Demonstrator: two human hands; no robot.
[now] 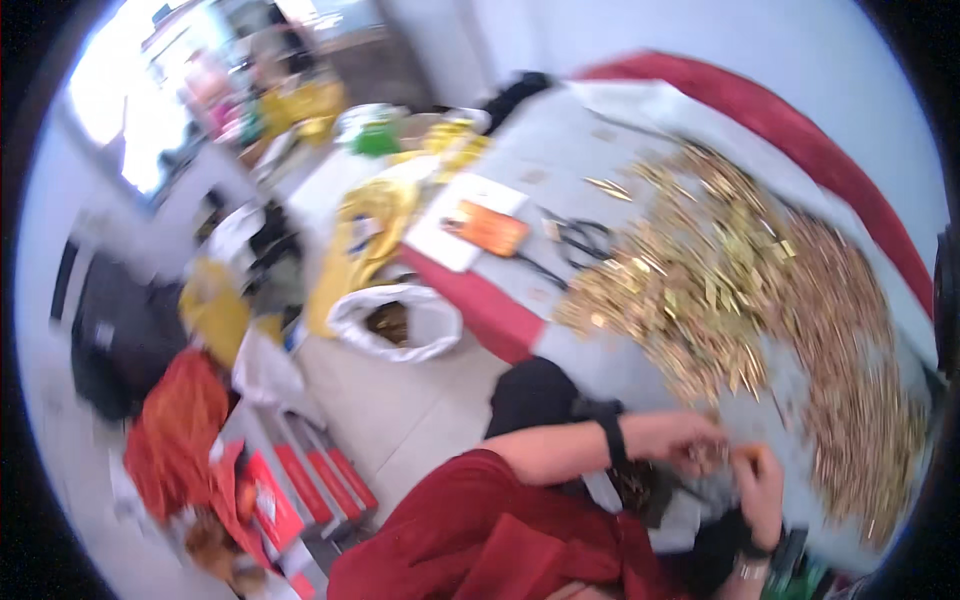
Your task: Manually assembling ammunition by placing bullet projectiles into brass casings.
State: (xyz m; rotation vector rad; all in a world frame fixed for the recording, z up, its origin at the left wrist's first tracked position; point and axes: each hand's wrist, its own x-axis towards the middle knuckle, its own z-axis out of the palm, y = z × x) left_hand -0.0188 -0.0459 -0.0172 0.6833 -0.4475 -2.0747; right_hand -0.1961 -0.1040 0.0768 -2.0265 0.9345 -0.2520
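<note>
My left hand [692, 443] is closed, palm side up, around what look like several small slim pieces; blur hides their exact kind. Close beside it, my right hand [762, 488] has its fingertips pinched together, and what they hold, if anything, cannot be made out. Both hands are over the near edge of a grey-covered surface. Beyond them spreads a big heap of shiny, slim gold-coloured pieces [690, 280]. Duller copper-toned slim pieces [850, 380] lie in a dense layer along the right side.
Black-handled scissors [580, 240] and an orange phone-like object [487, 228] on a white sheet [440, 235] lie left of the heap. A white sack [440, 325] with dark golden contents stands on the floor. Red-and-grey boxes [300, 480] and an orange cloth [175, 430] are at the left.
</note>
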